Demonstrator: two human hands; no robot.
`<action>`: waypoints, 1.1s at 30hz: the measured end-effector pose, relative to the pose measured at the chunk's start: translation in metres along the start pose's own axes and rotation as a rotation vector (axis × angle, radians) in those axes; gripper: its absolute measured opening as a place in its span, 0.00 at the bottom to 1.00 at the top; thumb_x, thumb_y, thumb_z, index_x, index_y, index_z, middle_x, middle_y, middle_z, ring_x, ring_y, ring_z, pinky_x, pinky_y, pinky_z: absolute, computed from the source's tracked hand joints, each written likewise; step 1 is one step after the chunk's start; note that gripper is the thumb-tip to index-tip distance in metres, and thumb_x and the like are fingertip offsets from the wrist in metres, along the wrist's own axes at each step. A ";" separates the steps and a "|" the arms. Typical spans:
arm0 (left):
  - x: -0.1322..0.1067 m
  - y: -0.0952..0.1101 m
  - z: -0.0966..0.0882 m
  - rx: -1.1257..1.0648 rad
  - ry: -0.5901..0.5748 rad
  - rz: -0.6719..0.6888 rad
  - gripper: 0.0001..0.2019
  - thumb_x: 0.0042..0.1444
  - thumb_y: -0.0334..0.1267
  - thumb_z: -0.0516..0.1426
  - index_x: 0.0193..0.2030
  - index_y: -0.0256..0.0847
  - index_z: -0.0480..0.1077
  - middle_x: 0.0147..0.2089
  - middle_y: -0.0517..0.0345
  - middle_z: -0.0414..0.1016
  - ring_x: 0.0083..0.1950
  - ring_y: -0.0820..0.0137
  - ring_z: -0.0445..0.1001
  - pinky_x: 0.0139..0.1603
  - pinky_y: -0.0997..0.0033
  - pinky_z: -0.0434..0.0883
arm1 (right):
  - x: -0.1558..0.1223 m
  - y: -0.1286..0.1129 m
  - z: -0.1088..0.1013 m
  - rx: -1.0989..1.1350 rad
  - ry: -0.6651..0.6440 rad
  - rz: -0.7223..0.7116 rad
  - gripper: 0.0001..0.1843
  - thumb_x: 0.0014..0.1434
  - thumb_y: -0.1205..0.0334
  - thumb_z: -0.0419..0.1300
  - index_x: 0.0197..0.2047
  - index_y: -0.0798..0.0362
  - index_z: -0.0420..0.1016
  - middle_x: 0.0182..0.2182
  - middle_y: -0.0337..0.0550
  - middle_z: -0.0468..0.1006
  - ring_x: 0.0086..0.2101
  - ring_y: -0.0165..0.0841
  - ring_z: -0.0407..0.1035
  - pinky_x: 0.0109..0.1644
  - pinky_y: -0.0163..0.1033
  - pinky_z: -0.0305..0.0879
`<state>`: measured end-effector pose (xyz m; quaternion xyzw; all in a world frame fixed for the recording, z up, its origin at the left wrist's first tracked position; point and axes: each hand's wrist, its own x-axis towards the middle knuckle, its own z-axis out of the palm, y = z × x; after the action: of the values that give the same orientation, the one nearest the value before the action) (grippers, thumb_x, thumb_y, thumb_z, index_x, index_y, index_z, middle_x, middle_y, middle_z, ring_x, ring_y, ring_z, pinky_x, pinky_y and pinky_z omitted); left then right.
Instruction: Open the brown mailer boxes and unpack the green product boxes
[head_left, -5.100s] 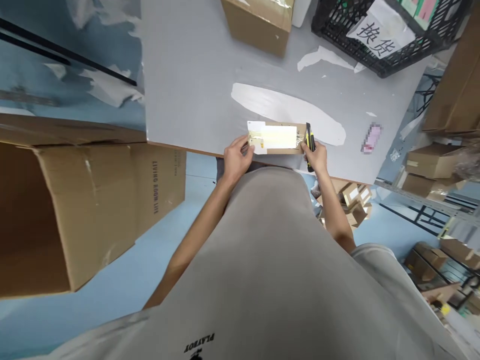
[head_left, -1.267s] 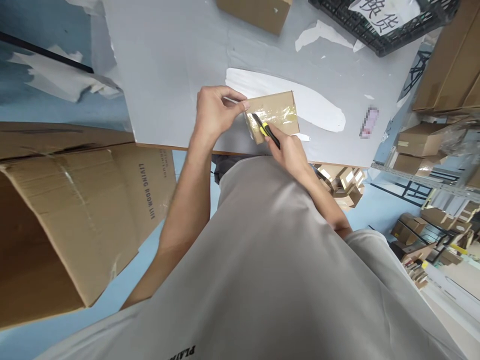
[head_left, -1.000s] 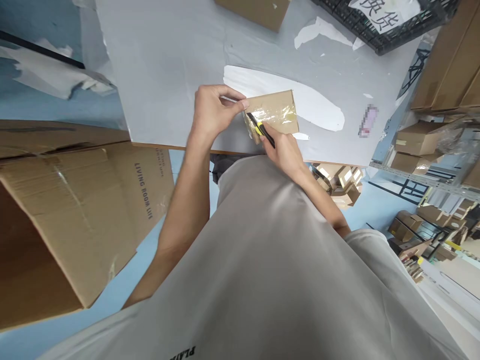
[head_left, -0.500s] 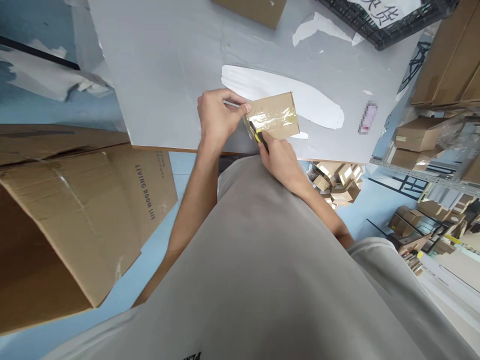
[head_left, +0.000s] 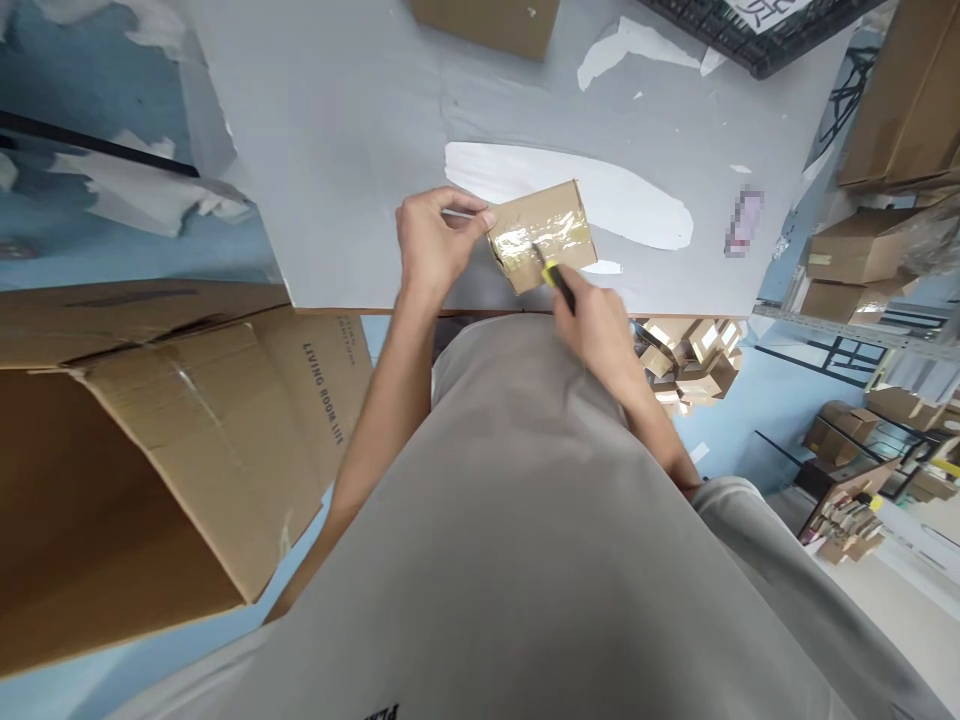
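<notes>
A small brown cardboard box (head_left: 544,215) with shiny clear tape across its top is near the table's front edge. My left hand (head_left: 441,235) pinches the box's left corner between thumb and fingers. In my right hand (head_left: 596,325) is a yellow and black utility knife (head_left: 559,280), its blade pointing up and left over the taped face. Whether the blade touches the tape, I cannot tell. Beneath and behind the box, a long white sheet of paper (head_left: 637,205) lies on the grey table (head_left: 345,180).
Another cardboard box (head_left: 487,22) and a black plastic crate (head_left: 757,45) stand at the back of the table, with torn white paper (head_left: 634,48) between them. A large open carton (head_left: 217,420) is at the left. Several small boxes (head_left: 694,360) are piled below the front edge.
My right hand has moved right with the knife, drawing the blade from the box's left end towards its middle. My left hand keeps its hold. The view has shifted slightly.
</notes>
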<state>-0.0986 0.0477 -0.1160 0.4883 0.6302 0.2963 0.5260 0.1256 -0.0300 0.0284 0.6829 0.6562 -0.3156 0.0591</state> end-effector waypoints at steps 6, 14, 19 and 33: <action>-0.014 0.034 0.036 0.115 0.051 0.297 0.19 0.71 0.49 0.74 0.64 0.51 0.82 0.76 0.51 0.81 0.85 0.43 0.71 0.92 0.35 0.63 | 0.033 0.058 -0.009 0.128 0.266 0.024 0.32 0.87 0.37 0.52 0.77 0.48 0.77 0.55 0.59 0.91 0.58 0.59 0.87 0.63 0.56 0.82; -0.014 0.041 0.086 0.028 -0.186 0.364 0.25 0.64 0.62 0.76 0.61 0.55 0.84 0.84 0.53 0.75 0.95 0.34 0.52 0.96 0.22 0.40 | 0.040 0.057 -0.002 0.076 0.179 0.007 0.31 0.87 0.41 0.52 0.80 0.49 0.74 0.66 0.61 0.88 0.64 0.57 0.84 0.69 0.54 0.81; -0.012 0.035 0.082 0.015 -0.172 0.328 0.30 0.55 0.60 0.80 0.62 0.56 0.84 0.84 0.52 0.75 0.95 0.32 0.51 0.96 0.21 0.39 | 0.039 0.054 -0.003 0.039 0.115 0.026 0.33 0.86 0.46 0.52 0.83 0.52 0.72 0.68 0.66 0.85 0.63 0.60 0.84 0.69 0.58 0.81; -0.012 0.026 0.086 0.410 -0.184 0.586 0.33 0.73 0.64 0.66 0.78 0.55 0.78 0.90 0.48 0.68 0.93 0.33 0.59 0.94 0.21 0.49 | 0.030 0.004 -0.027 -0.179 -0.035 0.264 0.35 0.86 0.64 0.43 0.90 0.54 0.63 0.73 0.64 0.80 0.64 0.55 0.83 0.70 0.57 0.80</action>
<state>-0.0092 0.0340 -0.1115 0.7679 0.4600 0.2566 0.3645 0.1371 0.0084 0.0339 0.7497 0.5850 -0.2572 0.1719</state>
